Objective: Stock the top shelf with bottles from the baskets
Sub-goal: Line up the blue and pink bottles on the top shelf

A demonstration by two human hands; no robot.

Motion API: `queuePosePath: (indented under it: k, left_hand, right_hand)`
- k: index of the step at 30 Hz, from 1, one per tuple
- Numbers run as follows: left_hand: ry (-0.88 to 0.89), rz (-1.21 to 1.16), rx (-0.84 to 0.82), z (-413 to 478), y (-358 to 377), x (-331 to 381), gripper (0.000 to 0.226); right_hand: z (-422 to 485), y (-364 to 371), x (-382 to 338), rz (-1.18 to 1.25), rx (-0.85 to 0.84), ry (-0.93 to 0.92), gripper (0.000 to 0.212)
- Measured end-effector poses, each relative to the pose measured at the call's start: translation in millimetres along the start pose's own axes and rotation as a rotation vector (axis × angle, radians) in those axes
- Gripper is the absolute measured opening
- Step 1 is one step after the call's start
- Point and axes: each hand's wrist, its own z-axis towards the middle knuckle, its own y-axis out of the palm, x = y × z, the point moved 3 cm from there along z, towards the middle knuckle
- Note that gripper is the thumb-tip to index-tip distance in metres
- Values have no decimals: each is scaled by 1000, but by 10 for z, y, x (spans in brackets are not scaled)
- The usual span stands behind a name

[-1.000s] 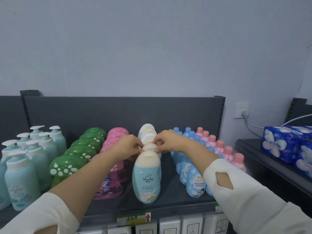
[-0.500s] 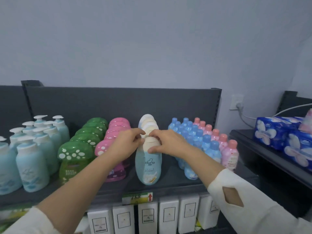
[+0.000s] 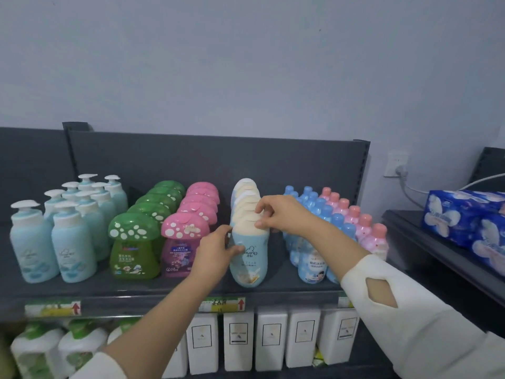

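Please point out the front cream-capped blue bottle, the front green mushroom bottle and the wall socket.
front cream-capped blue bottle (image 3: 250,269), head view, lower label
front green mushroom bottle (image 3: 133,228), head view, spotted cap
wall socket (image 3: 395,160), head view, white plate

Rear bottles (image 3: 244,185) mostly hidden (caps show).

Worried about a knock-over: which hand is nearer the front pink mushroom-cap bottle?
Left. The left hand is just right of the front pink mushroom-cap bottle, gripping the cream-capped blue bottle; the right hand is farther right, at that bottle's cap.
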Motion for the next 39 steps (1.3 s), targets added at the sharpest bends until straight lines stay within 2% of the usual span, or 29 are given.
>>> queuePosePath:
  k: [6,11,17,22,26,31,35,39]
  left_hand:
    - [-5,39,-17,-16,-24,29,44]
    - [23,105,-39,-53,-138,61,48]
    - [113,308,18,-249,-534,66,44]
    - [143,534,172,-427,-1011,-120,39]
    - [146,668,205,-401,-1244,-325,40]
    - [194,725,151,-227,-1404,-543,49]
    - [223,787,57,-24,-1520,-694,53]
    - [292,781,16,121,-1506,-745,52]
  right_hand:
    - [-47,32,41,23,13,-16,19]
    - [-128,-4,-35,-199,46,-72,35]
    - [-167,52,-391,-426,245,-319,37]
    - [-101,385,-782,-473,177,-506,39]
    - [123,616,-1023,-481,55,-457,49]
    - [428,874,-1168,-550,-89,-319,63]
    - [543,994,-1182,-641,-74,-305,48]
    - [578,936,-1135,-679,-108,-293,53]
